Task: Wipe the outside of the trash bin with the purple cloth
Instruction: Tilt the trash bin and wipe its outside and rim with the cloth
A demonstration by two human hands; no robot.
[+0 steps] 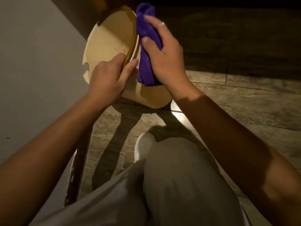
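A cream-coloured trash bin (107,41) is tilted on the wooden floor, its open mouth turned to the left and toward me. My left hand (107,79) grips its near rim, thumb inside and fingers outside. My right hand (164,51) presses a bunched purple cloth (146,46) against the bin's outer right wall. The cloth hangs from above the rim down past my palm. The bin's base is partly hidden behind my right wrist.
A pale wall (32,70) runs along the left, close to the bin. Wood-look floor (244,95) stretches to the right, dark at the far side. My grey trouser leg (179,185) and a white shoe (143,144) are below the bin.
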